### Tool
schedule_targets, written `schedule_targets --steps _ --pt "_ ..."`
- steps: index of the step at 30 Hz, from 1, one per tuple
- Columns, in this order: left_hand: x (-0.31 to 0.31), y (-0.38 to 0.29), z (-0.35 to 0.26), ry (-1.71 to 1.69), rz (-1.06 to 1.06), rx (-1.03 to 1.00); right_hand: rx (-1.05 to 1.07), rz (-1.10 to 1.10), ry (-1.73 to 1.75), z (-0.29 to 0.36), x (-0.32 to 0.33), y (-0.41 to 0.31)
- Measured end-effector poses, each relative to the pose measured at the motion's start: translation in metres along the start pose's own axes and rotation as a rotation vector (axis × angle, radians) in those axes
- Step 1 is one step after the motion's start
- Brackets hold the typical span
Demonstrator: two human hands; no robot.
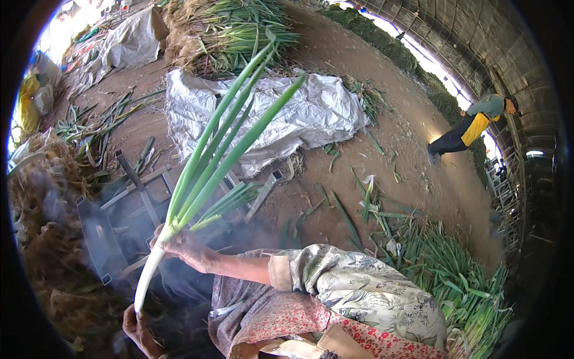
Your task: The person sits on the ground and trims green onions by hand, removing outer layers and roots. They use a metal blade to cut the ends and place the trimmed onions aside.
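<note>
A large green onion [197, 193], with a white shank and long green leaves, slants across the view in front of me. My right hand [188, 251] grips it where the shank meets the leaves. Around its lower tip, the fingers of my left hand [140, 332] close on the root end; dim light partly hides that hand. Beyond my right hand, other green leaves [235, 197] stick out over a metal frame [148, 197]. Pale haze hangs around the frame and my hands.
A silvery woven plastic sheet [309, 107] lies ahead on the dirt floor [403, 148], before a stack of green onions [242, 40]. Cut leaves [453, 269] are heaped at the right, fibrous waste [49, 278] at the left. Farther right, a person [471, 121] is on foot.
</note>
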State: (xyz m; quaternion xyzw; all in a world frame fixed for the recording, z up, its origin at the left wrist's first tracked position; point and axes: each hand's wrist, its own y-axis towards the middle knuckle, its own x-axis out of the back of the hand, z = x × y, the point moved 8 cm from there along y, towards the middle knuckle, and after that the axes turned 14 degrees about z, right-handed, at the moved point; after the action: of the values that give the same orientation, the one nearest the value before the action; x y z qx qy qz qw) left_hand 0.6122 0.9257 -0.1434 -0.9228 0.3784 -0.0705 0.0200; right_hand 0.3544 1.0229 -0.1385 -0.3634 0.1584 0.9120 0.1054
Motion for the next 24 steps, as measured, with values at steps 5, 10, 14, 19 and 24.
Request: schedule_targets --steps 5,10,14,19,24 --pt "-0.007 -0.010 -0.011 0.271 -0.057 0.105 0.026 -0.027 -0.137 0.003 0.011 -0.006" --pt "0.001 -0.016 0.015 0.101 -0.035 0.287 0.029 0.056 -0.123 -0.002 0.000 -0.001" --pt "0.001 -0.009 0.013 0.019 -0.055 0.177 -0.029 0.046 -0.566 0.027 -0.026 0.003" --pt "0.021 -0.007 0.014 0.260 -0.157 0.156 0.096 0.112 -0.396 0.006 -0.013 -0.003" --pt "0.042 -0.029 0.053 0.029 -0.304 0.139 0.043 0.162 -0.227 -0.008 -0.031 -0.004"
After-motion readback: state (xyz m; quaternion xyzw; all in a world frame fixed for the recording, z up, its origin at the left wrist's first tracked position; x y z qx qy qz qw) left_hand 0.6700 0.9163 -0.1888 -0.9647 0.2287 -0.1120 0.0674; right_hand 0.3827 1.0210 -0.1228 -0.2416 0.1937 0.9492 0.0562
